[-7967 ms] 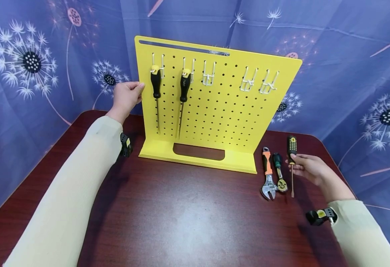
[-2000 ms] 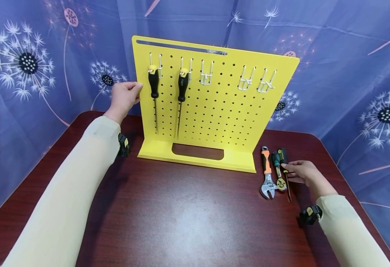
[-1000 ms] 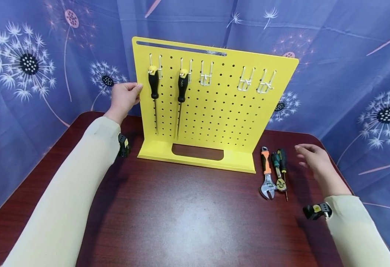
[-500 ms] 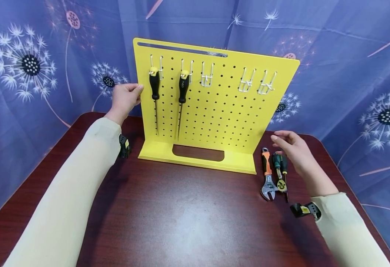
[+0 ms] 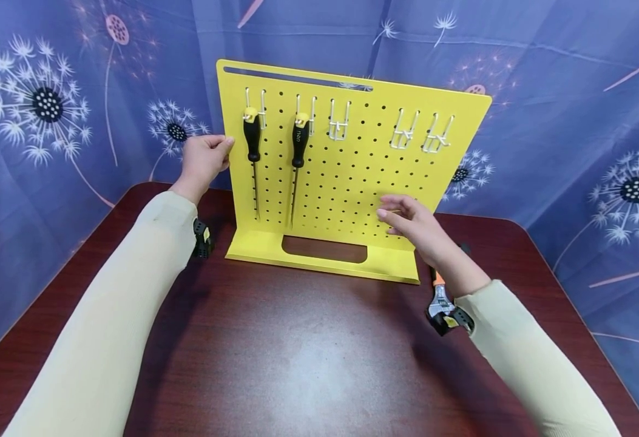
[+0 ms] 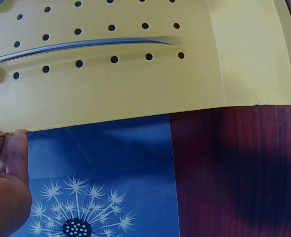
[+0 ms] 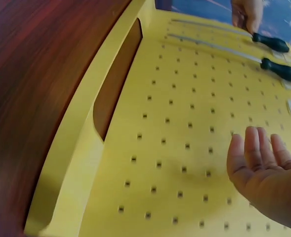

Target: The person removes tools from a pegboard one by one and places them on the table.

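My left hand (image 5: 203,162) pinches the left edge of a yellow pegboard (image 5: 341,188) between thumb and fingers; the left wrist view shows the fingertips at that edge. Two black screwdrivers with yellow tops, the left screwdriver (image 5: 252,136) and the right screwdriver (image 5: 300,141), hang from white hooks on the board. My right hand (image 5: 409,221) holds nothing and hovers before the board's lower right, its fingers loosely bent. Behind my right forearm lies an adjustable wrench (image 5: 439,297) with an orange and black handle, partly covered. The ratchet and third screwdriver beside it are mostly hidden.
Three white hooks carry no tool: a middle hook (image 5: 338,124) and two towards the right, one being the far right hook (image 5: 437,138). The board stands on a dark red wooden table (image 5: 275,340). A blue dandelion-print curtain (image 5: 598,73) hangs behind.
My right hand laid the yellow-and-black screwdriver beside the ratchet, let go of it, lifted, and moved left to the front of the pegboard. My left hand stayed at the board's edge.
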The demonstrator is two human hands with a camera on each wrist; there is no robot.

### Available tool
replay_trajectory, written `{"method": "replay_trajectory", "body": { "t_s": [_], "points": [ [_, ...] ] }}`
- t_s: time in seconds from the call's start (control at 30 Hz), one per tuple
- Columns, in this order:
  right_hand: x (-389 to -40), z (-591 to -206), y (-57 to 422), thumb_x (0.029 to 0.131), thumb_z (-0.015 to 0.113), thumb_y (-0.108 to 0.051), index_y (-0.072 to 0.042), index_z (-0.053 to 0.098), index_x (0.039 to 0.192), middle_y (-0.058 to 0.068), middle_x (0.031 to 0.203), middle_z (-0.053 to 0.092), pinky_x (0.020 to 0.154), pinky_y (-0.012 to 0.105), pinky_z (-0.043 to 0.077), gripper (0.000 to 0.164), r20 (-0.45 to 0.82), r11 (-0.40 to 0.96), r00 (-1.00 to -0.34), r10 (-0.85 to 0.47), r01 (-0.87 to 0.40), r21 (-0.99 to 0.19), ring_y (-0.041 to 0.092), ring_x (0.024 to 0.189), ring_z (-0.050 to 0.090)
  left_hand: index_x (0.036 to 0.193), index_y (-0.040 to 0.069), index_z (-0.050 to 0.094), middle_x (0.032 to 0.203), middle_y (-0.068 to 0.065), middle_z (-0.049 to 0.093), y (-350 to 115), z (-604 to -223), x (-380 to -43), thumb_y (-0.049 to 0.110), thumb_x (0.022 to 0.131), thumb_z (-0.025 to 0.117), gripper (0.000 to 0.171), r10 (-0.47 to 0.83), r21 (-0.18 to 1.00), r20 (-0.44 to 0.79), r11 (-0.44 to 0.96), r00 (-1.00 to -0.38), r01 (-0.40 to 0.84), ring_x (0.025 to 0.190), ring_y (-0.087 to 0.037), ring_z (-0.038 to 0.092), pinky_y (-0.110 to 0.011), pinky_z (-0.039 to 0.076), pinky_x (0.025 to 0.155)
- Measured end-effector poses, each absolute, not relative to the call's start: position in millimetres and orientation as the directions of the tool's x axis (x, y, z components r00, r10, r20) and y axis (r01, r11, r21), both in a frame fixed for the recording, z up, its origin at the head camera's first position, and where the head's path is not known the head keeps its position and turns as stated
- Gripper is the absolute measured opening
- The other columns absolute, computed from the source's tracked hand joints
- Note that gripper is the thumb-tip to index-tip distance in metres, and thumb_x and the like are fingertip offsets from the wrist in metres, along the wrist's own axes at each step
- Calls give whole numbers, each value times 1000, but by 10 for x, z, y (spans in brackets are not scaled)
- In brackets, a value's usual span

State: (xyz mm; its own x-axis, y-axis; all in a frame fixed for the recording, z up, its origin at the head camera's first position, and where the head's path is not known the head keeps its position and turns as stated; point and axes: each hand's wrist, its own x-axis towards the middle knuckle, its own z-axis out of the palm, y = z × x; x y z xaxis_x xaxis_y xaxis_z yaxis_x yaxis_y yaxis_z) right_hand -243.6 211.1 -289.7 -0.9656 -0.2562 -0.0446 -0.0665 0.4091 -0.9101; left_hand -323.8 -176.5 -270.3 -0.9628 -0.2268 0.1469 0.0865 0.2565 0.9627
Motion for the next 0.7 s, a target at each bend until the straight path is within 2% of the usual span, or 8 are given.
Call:
{"method": "replay_trajectory", "body": {
  "t_s": [0.17,0.3,0.6,0.7],
  "points": [
    [-2595,-2941,1816,105,55,-20,-3,38,153,22,151,47,112,48,47,54,-21,320,-948,-317,-86,-944,28,134,52,79,16,70,61,10,49,-1783,-2714,-3251,25,103,62,27,-216,961,139,265,-966,78,66,-6,49,-15,48,64],
    [-2703,-2955,1613,105,56,-18,-4,36,155,20,155,45,117,56,41,56,-8,244,-934,-357,-84,-966,35,143,46,76,16,68,60,9,47,-1779,-2713,-3249,25,103,62,30,-218,960,141,269,-966,80,67,-7,49,-15,48,64],
    [-2870,-2840,1269,104,60,-26,-15,34,159,11,159,44,120,48,41,62,16,220,-914,-405,-114,-969,29,145,46,72,16,65,60,8,45,-1751,-2701,-3242,25,104,61,34,-221,961,140,266,-965,78,66,-8,48,-16,48,65],
    [-2898,-2803,1152,104,60,-24,-16,34,159,11,159,44,120,46,41,61,23,201,-910,-414,-116,-973,28,145,47,68,16,64,59,8,45,-1767,-2698,-3241,24,104,61,37,-221,963,141,259,-965,81,64,-8,46,-16,47,64]
  ]
}}
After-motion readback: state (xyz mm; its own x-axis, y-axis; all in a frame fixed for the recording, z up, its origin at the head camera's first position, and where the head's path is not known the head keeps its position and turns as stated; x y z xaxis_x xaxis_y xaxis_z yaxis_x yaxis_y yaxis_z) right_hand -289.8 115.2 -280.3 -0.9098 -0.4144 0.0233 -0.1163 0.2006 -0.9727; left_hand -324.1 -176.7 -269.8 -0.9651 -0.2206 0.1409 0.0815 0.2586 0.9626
